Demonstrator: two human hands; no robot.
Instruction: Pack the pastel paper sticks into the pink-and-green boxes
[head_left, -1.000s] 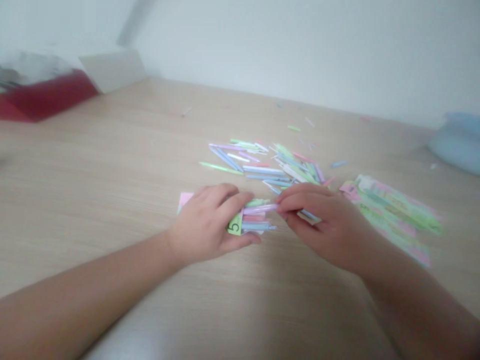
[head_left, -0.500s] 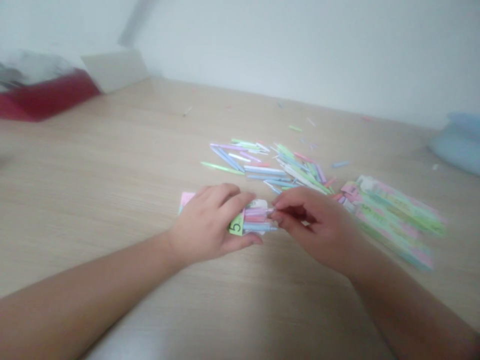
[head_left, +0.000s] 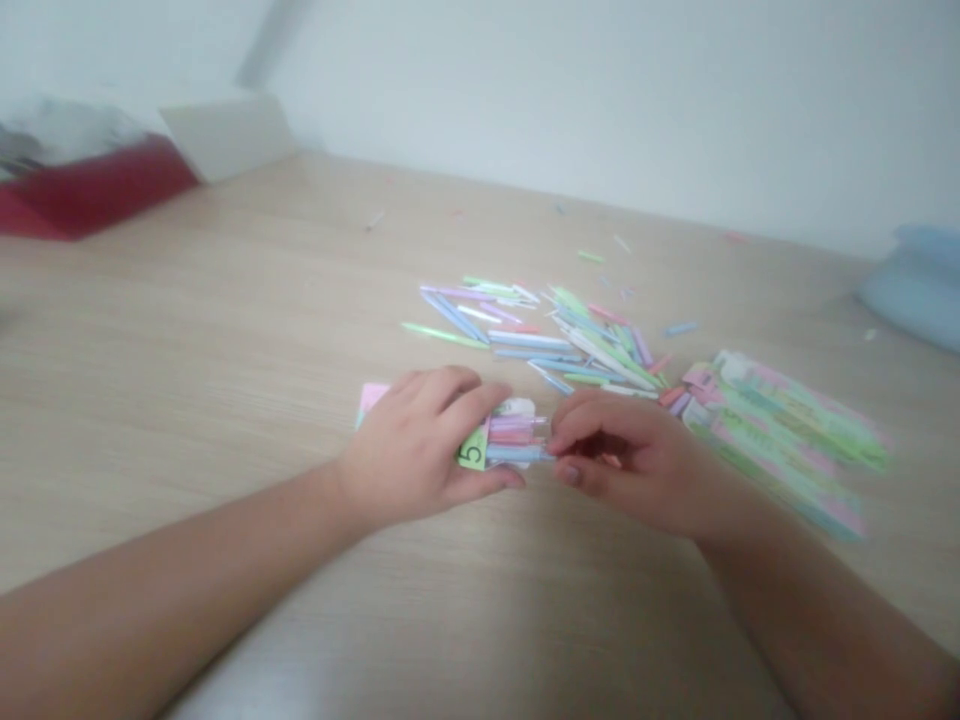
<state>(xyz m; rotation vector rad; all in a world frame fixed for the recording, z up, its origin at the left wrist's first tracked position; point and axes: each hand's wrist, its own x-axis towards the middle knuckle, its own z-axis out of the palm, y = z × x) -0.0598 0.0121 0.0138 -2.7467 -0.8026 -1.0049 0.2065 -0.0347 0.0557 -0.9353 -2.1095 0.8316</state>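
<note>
My left hand (head_left: pixel 427 440) is wrapped over a small printed pen packet (head_left: pixel 472 450), pink at its far left and green with a "5" near its open right end. Slim pastel pens (head_left: pixel 514 436) in purple, pink and blue stick out of that end. My right hand (head_left: pixel 630 455) is closed in a pinch at the tip of the lowest one, a blue pen (head_left: pixel 517 454). Just beyond both hands lies a loose heap of thin pastel pens or pen parts (head_left: pixel 600 345). Blur hides their finer detail.
Several printed packets (head_left: pixel 795 430) lie flat to the right of my right hand. A red box (head_left: pixel 112 185) with a pale flap stands at the back left. Something light blue (head_left: pixel 915 285) rests at the right edge. Small scraps dot the tabletop near the wall.
My right fingertips have shifted slightly down along the packet's end, from the upper pens to the blue one. My left hand and the packet have stayed in place.
</note>
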